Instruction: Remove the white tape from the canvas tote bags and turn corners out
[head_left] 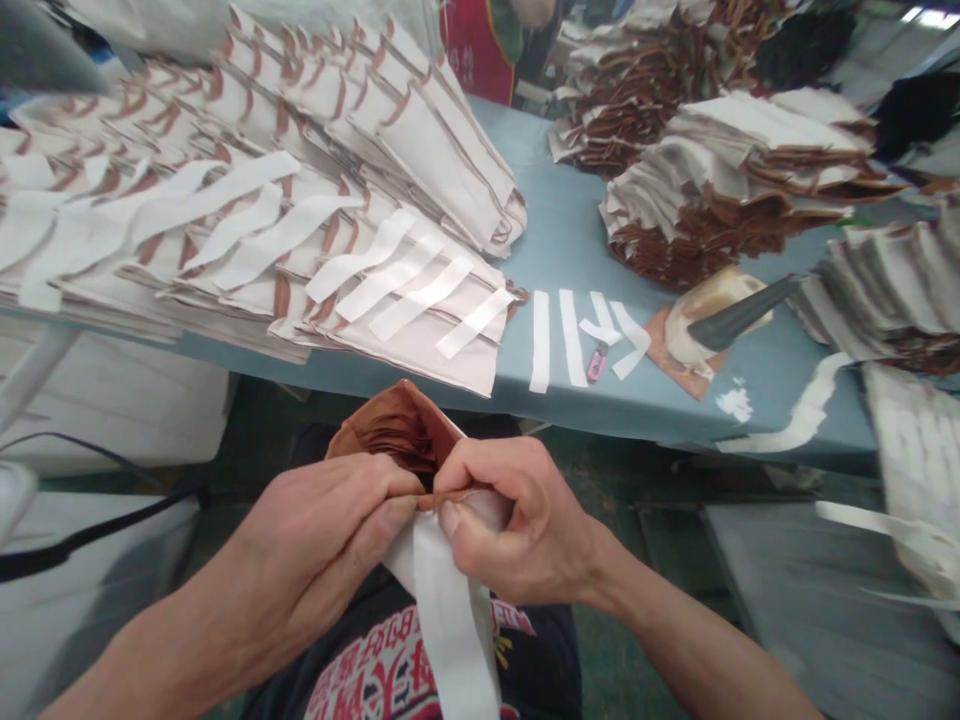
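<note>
My left hand (330,535) and my right hand (517,520) meet close to my chest, both pinched shut on a folded cloth piece with brown trim (397,425). A white fabric strip (450,620) hangs down from between my thumbs over my dark printed shirt. The brown folds rise just above my fingers.
A blue-grey table (570,240) holds rows of cream and brown-trimmed cloth pieces (300,150) topped with white strips (390,280). Loose white strips (559,335) and a small pink tool (597,362) lie near the front edge. Stacks of cloth (735,170) fill the right.
</note>
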